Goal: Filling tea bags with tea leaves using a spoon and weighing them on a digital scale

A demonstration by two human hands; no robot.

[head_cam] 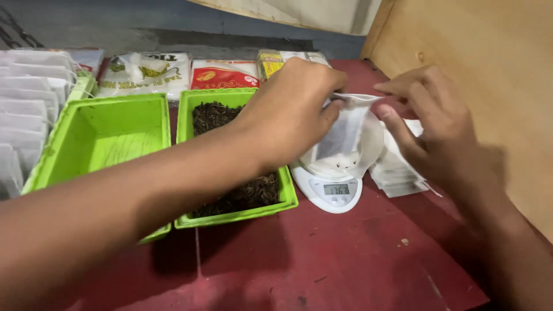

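My left hand (pixel 291 109) reaches across a green tray of dark dried leaves (pixel 242 193) and pinches the top edge of a small white filter bag (pixel 345 129). The bag hangs over the bowl of a white digital kitchen scale (pixel 334 190). My right hand (pixel 429 124) is on the bag's other side, with its thumb and fingers at the open rim. A little dark leaf shows through the bag's lower part. The scale's display is lit.
An empty green tray (pixel 109 135) sits left of the leaf tray. Rows of white filter bags (pixel 26 98) stand at the far left. Plastic packets (pixel 222 74) lie at the back. Flat empty bags (pixel 397 173) are stacked right of the scale. A wooden panel (pixel 489 63) walls the right.
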